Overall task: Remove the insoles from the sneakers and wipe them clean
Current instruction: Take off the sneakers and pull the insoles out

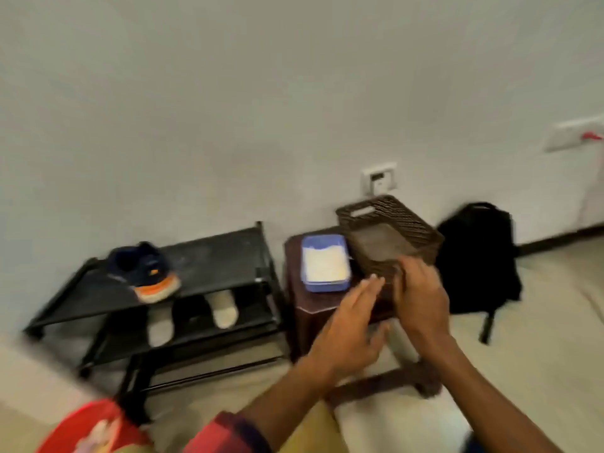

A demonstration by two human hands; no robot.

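The person holds both hands over a dark brown stool (313,308) that stands at the wall, a little to 4 o'clock from the middle of the view. The right hand (421,299) grips the near end of a brown woven basket (392,223), with the fingers curled over its edge. The basket is tilted, its far end raised toward the wall. The left hand (349,325) is open, the fingers straight and together. Its fingertips are at the near corner of the basket, but the picture is too blurred to tell if they touch it.

On the stool, at 9 o'clock from the basket, lies a blue container (323,287) with something white inside.

The sneaker (147,273), dark blue with an orange and pale sole, stands on the top shelf of a black shoe rack (212,256), at 9 o'clock from the stool and well apart from both hands. On the lower shelf there are pale shoes (224,308).

A black backpack (474,256) leans on the wall at 3 o'clock from the basket. A wall socket (379,181) is at 12 o'clock from the basket.
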